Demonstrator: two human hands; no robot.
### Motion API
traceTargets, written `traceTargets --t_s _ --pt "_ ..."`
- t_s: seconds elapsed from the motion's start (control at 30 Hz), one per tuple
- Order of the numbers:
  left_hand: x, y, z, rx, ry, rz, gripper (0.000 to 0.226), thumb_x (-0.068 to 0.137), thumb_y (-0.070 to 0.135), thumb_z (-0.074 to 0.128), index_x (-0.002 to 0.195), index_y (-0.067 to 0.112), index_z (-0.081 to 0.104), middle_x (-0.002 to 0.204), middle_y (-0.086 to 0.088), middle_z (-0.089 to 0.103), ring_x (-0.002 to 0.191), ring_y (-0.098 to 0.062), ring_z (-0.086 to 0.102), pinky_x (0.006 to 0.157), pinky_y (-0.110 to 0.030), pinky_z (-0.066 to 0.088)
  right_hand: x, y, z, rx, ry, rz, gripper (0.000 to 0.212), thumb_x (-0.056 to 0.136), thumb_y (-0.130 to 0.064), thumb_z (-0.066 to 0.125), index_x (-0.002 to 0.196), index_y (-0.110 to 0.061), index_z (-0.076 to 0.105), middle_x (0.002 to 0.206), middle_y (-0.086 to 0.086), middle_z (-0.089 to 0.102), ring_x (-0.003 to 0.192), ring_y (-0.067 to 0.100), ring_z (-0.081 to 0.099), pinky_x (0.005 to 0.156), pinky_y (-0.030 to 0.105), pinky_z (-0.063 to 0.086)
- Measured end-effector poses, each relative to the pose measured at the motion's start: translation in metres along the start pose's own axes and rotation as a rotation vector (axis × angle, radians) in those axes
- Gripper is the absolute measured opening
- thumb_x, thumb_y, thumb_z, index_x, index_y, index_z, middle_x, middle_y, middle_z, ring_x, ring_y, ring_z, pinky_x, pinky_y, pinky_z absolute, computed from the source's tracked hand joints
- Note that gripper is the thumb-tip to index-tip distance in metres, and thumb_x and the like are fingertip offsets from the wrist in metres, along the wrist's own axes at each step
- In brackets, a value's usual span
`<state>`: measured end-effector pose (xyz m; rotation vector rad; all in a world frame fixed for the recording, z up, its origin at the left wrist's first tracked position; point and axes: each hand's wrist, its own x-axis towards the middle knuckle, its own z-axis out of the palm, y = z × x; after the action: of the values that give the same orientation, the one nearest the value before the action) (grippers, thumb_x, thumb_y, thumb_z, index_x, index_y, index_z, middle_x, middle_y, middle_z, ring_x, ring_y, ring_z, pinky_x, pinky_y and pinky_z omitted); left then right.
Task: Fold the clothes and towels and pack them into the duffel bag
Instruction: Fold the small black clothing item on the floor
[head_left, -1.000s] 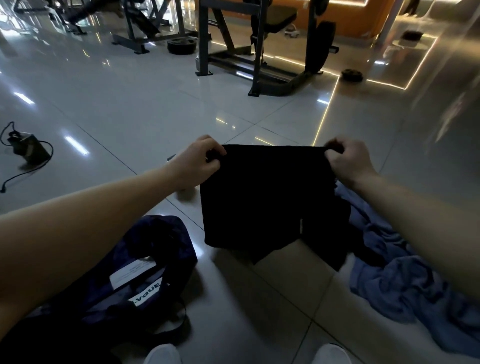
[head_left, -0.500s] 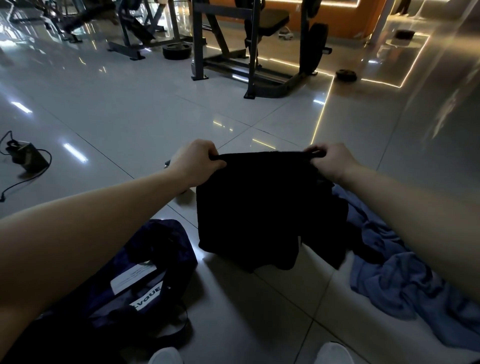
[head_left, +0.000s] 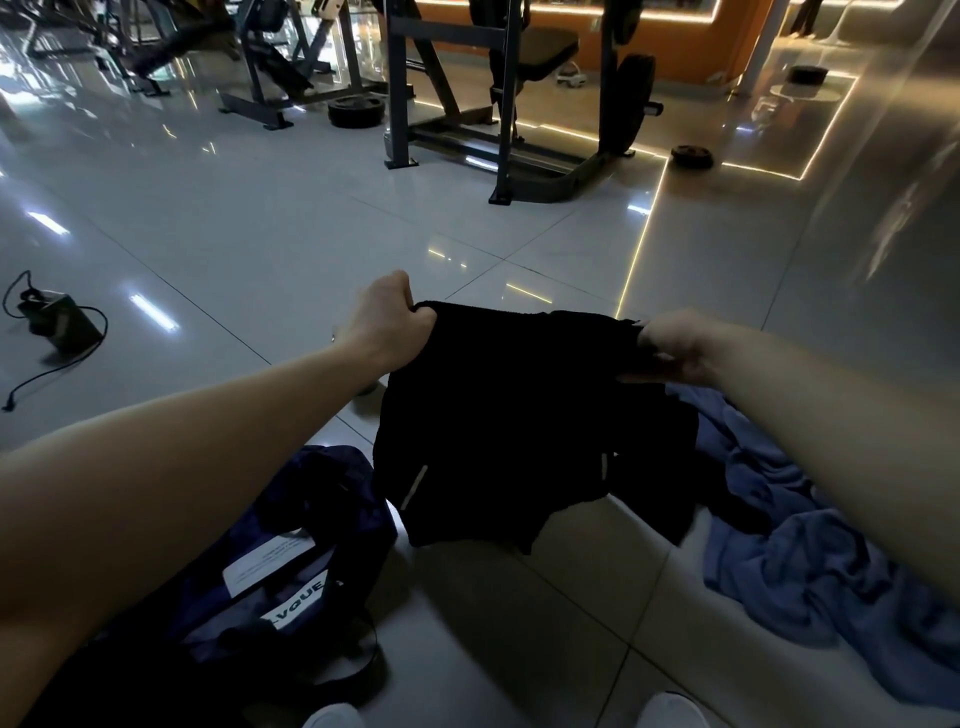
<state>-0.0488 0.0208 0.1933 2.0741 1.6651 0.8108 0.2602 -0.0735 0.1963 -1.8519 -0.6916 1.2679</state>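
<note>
Holding the black garment (head_left: 509, 415) up by its top edge, you were at the spreading-out step of a fold, as I judged it. Your left hand (head_left: 387, 322) was fisted round the upper left corner and your right hand (head_left: 675, 345) gripped the upper right corner, fingers curled into the cloth, so that the edge ran nearly taut between them across the middle of the frame. The garment hung below your hands, above the floor (head_left: 260, 218), its lower hem loose and uneven, and nothing of it looked folded yet. It read as a pair of sports shorts, thin and limp, with two short pale strips slanting near the lower part, though the dim light hid the seams. The next move, to my mind, called for bringing the two corners together to halve it, or laying it flat on the floor first; cloth this slack would likely sag and twist unless both corners travelled level. The duffel bag (head_left: 332, 488) lay slumped at the lower left of the frame, dark blue with a white label, just beside the hanging hem; whether its mouth was open I could not tell. A blue towel (head_left: 810, 561) lay crumpled and unfolded at the lower right, so most of the task appeared to lie ahead.
</note>
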Motion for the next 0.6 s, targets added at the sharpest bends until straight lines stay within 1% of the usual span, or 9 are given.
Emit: traceTargets --t_s 0.07,0.2,0.27,0.33,0.4,0.47,0.5,0.53,0.6 --pt "-0.001 0.002 0.002 -0.026 0.012 -0.018 0.019 0.080 0.030 0.056 0.074 0.017 0.043 0.075 -0.002 0.052 0.074 -0.027 0.051 0.071 -0.039 0.046 0.002 -0.004 0.003 0.087 0.025 -0.033 0.020 0.093 0.010 0.048 0.092 -0.005 0.061 0.094 0.013 0.064 0.082 0.022 0.066 0.068 0.035 0.063" --pt "-0.004 0.003 0.000 -0.158 -0.010 -0.017 0.016 0.090 0.029 0.056 0.086 0.017 0.046 0.081 0.000 0.052 0.073 -0.020 0.049 0.062 -0.032 0.041 -0.003 -0.009 0.001 0.214 -0.028 -0.106 0.020 0.094 -0.002 0.048 0.077 -0.010 0.053 0.072 0.005 0.049 0.065 0.016 0.052 0.065 0.029 0.049" --pt "-0.007 0.004 -0.004 -0.227 -0.112 0.004 0.022 0.095 0.039 0.059 0.099 0.019 0.052 0.086 0.002 0.060 0.072 -0.014 0.059 0.056 -0.024 0.043 -0.007 -0.010 -0.004 0.229 -0.121 -0.127 0.015 0.095 -0.007 0.052 0.082 -0.011 0.057 0.076 0.005 0.051 0.065 0.015 0.052 0.066 0.027 0.046" --pt "-0.010 0.002 -0.010 -0.256 -0.239 0.042 0.032 0.092 0.049 0.066 0.103 0.020 0.057 0.087 0.004 0.065 0.061 -0.004 0.063 0.048 -0.016 0.045 -0.007 -0.008 -0.009 0.199 -0.234 -0.178 0.005 0.095 -0.006 0.057 0.098 -0.010 0.061 0.087 0.006 0.058 0.075 0.015 0.060 0.069 0.025 0.050" --pt "-0.011 -0.004 -0.014 -0.238 -0.305 0.138 0.037 0.083 0.050 0.073 0.099 0.020 0.062 0.082 0.004 0.066 0.055 0.001 0.061 0.049 -0.013 0.045 -0.002 -0.003 -0.017 0.137 -0.284 -0.266 0.031 0.087 -0.005 0.069 0.116 -0.009 0.060 0.106 0.009 0.064 0.090 0.019 0.068 0.075 0.026 0.058" --pt "-0.009 -0.010 -0.015 -0.189 -0.343 0.222 0.036 0.076 0.051 0.076 0.092 0.020 0.065 0.076 0.004 0.065 0.055 0.001 0.059 0.055 -0.018 0.045 0.005 0.002 -0.025 -0.158 -0.216 -0.375 0.056 0.072 -0.011 0.084 0.123 -0.016 0.062 0.116 0.009 0.066 0.100 0.023 0.070 0.083 0.032 0.060" --pt "-0.007 -0.013 -0.015 -0.161 -0.356 0.244 0.036 0.075 0.054 0.075 0.086 0.021 0.065 0.072 0.004 0.064 0.055 0.000 0.057 0.057 -0.021 0.044 0.007 0.005 -0.025 -0.329 -0.146 -0.416 0.058 0.069 -0.014 0.089 0.121 -0.021 0.064 0.114 0.007 0.068 0.100 0.022 0.070 0.084 0.033 0.060" --pt "-0.006 -0.015 -0.015 -0.135 -0.362 0.254 0.039 0.075 0.059 0.073 0.080 0.021 0.065 0.067 0.004 0.062 0.054 -0.005 0.056 0.056 -0.025 0.044 0.009 0.008 -0.024 -0.407 -0.088 -0.445 0.052 0.070 -0.014 0.089 0.117 -0.024 0.067 0.110 0.005 0.069 0.097 0.020 0.070 0.081 0.031 0.059" --pt "-0.003 -0.018 -0.014 -0.099 -0.351 0.253 0.045 0.081 0.062 0.068 0.069 0.019 0.061 0.057 0.005 0.053 0.051 -0.011 0.050 0.054 -0.029 0.040 0.012 0.012 -0.016 -0.304 -0.039 -0.451 0.027 0.083 -0.004 0.077 0.104 -0.020 0.070 0.104 0.009 0.070 0.091 0.022 0.068 0.073 0.027 0.057"
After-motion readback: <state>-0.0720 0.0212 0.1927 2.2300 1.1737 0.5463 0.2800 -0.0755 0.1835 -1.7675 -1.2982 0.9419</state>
